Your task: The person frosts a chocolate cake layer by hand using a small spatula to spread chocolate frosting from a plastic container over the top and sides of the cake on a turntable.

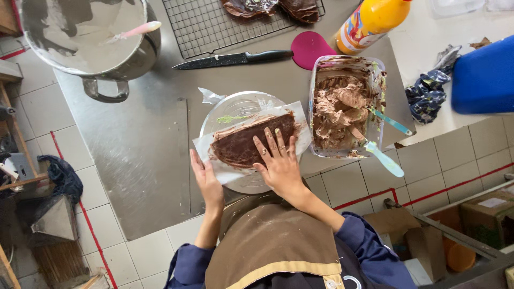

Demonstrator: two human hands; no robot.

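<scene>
At a steel worktable (144, 155) set over white floor tiles with red lines, a person presses a half-round chocolate cake layer (249, 142) lying on white paper (300, 126) atop a clear round stand (235, 107) at the table's near edge. The right hand (278, 160) lies flat on the cake, fingers spread; the left hand (206, 179) braces the paper's edge, fingers together and straight. The layer looks seated, so the next move likely calls for frosting from the clear tub (342, 107) just beside it, where a light blue spatula (383, 158) rests. A big metal mixing bowl (85, 37), wire rack (214, 24) and black-handled knife (233, 59) lie beyond.
</scene>
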